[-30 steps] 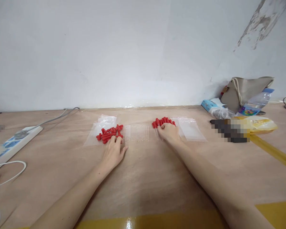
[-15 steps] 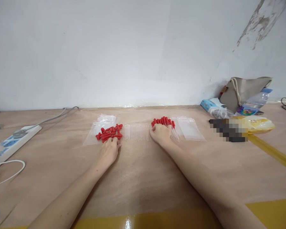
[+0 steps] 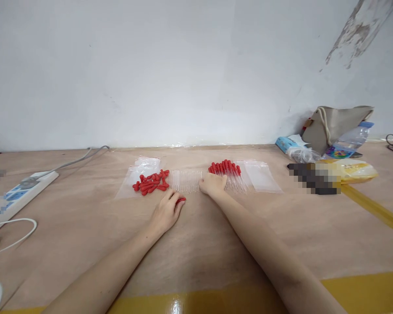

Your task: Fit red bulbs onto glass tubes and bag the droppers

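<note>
My left hand (image 3: 167,211) is closed on a red rubber dropper bulb (image 3: 181,199), whose end sticks out by the thumb. Beyond that hand lies a loose pile of red bulbs (image 3: 149,183) on clear zip bags (image 3: 126,188). Thin clear dropper tubes (image 3: 185,181) lie side by side in a row at the centre. At the row's right end my right hand (image 3: 212,184) is curled with its fingers together; what they hold is hidden. Just past it, several droppers (image 3: 227,168) with red bulbs on clear tubes lie fanned out beside more clear bags (image 3: 262,178).
A white power strip (image 3: 22,192) with a grey cable (image 3: 68,163) lies at the left. At the back right stand a grey bag (image 3: 340,124), a blue tissue pack (image 3: 286,144) and a plastic bottle (image 3: 352,139). Yellow tape (image 3: 249,296) runs along the near side.
My left hand has moved right and nearer, away from the pile, with a red bulb in it. My right hand has shifted left from the droppers to the tube row.
</note>
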A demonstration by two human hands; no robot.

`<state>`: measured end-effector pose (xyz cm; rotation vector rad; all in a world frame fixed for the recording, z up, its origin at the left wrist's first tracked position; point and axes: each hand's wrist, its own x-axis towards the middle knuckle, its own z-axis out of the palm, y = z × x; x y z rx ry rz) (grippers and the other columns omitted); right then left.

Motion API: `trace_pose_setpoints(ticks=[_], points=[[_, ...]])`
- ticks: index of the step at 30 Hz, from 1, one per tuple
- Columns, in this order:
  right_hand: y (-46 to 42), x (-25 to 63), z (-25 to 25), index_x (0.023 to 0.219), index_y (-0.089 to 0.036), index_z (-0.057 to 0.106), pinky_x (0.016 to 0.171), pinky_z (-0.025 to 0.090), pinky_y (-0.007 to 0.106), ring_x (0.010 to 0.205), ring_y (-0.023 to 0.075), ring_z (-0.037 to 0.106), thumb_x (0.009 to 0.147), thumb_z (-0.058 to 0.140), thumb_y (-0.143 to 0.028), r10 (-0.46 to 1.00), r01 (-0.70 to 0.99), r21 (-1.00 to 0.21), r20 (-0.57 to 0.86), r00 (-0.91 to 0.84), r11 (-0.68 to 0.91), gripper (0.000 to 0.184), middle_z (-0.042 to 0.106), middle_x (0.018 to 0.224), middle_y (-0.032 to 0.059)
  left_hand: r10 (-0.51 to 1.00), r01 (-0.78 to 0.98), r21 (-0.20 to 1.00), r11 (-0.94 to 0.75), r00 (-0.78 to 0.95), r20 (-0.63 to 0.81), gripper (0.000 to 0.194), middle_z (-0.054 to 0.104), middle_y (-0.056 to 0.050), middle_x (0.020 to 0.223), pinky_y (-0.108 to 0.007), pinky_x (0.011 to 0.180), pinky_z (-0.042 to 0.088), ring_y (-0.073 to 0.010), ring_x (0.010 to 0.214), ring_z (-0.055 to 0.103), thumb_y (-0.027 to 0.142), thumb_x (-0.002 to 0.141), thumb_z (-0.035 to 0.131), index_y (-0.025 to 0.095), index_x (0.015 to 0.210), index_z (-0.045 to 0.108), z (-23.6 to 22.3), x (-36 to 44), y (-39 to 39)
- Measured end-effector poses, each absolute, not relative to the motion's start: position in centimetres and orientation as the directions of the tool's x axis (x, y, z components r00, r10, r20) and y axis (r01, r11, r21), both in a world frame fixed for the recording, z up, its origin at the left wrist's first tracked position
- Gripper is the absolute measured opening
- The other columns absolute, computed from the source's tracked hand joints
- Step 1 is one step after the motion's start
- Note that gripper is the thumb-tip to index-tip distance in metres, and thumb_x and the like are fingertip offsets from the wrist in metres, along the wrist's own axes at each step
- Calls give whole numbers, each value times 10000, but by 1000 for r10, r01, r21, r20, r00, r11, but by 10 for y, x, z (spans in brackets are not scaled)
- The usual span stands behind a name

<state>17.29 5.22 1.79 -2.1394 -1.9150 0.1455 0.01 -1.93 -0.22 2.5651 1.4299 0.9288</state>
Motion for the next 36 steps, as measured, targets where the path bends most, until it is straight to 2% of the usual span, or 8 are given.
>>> trace_pose_setpoints(ticks=[4, 6, 9, 11, 13, 19, 26, 36], points=[[37, 182, 26, 844, -131, 594, 771, 281, 372, 766, 221, 586, 843, 342, -272, 981, 961, -271, 166, 99, -51, 289, 646, 840, 125, 789, 753, 328, -570, 392, 473, 124, 566, -46, 851, -317, 724, 433, -186, 819, 536, 249, 859, 433, 176, 854, 534, 1, -3, -20], [25, 193, 27, 911, -129, 555, 734, 301, 331, 786, 208, 579, 877, 308, -285, 974, 953, -301, 222, 35, 34, 294, 639, 886, 119, 797, 735, 371, -568, 380, 469, 115, 586, -38, 828, -306, 699, 441, -179, 790, 554, 256, 857, 438, 181, 856, 526, 0, -2, -20], [6, 214, 20, 925, -137, 522, 698, 319, 287, 772, 172, 567, 900, 310, -271, 899, 866, -352, 382, -213, 354, 252, 635, 885, 85, 817, 687, 462, -560, 364, 448, 106, 623, -22, 825, -283, 675, 458, -162, 750, 584, 266, 843, 476, 187, 888, 532, -2, 2, -20], [-6, 226, 11, 959, -140, 529, 728, 318, 290, 792, 167, 561, 897, 341, -248, 795, 788, -287, 477, -375, 544, 225, 636, 888, 78, 828, 656, 515, -552, 360, 429, 153, 643, -25, 875, -280, 691, 470, -159, 777, 600, 268, 828, 509, 189, 955, 540, -2, 5, -20], [-15, 234, 2, 1000, -147, 546, 754, 309, 304, 782, 161, 556, 896, 357, -229, 701, 737, -200, 538, -468, 645, 231, 639, 874, 76, 826, 630, 539, -559, 365, 429, 210, 640, -39, 945, -288, 728, 478, -165, 839, 601, 266, 815, 530, 190, 1011, 547, -2, 9, -19], [-30, 233, -6, 974, -178, 595, 766, 281, 314, 728, 129, 548, 890, 388, -219, 639, 715, -145, 591, -493, 685, 227, 647, 839, 49, 771, 581, 513, -632, 403, 493, 170, 601, -57, 1013, -303, 820, 465, -162, 923, 569, 253, 828, 514, 184, 946, 615, -2, 13, -20], [-30, 231, -6, 1000, -189, 590, 778, 264, 318, 775, 128, 553, 890, 391, -215, 621, 662, -173, 573, -535, 729, 229, 651, 877, 43, 770, 556, 535, -636, 413, 486, 172, 617, -47, 949, -287, 795, 462, -153, 875, 575, 265, 841, 501, 183, 935, 619, -1, 14, -23], [-26, 235, -10, 1014, -230, 613, 738, 254, 308, 706, 91, 544, 883, 423, -221, 598, 616, -191, 567, -566, 764, 231, 643, 802, 13, 762, 458, 622, -635, 503, 407, 210, 622, -43, 871, -255, 729, 455, -136, 795, 576, 271, 866, 456, 181, 927, 636, 1, 11, -25]])
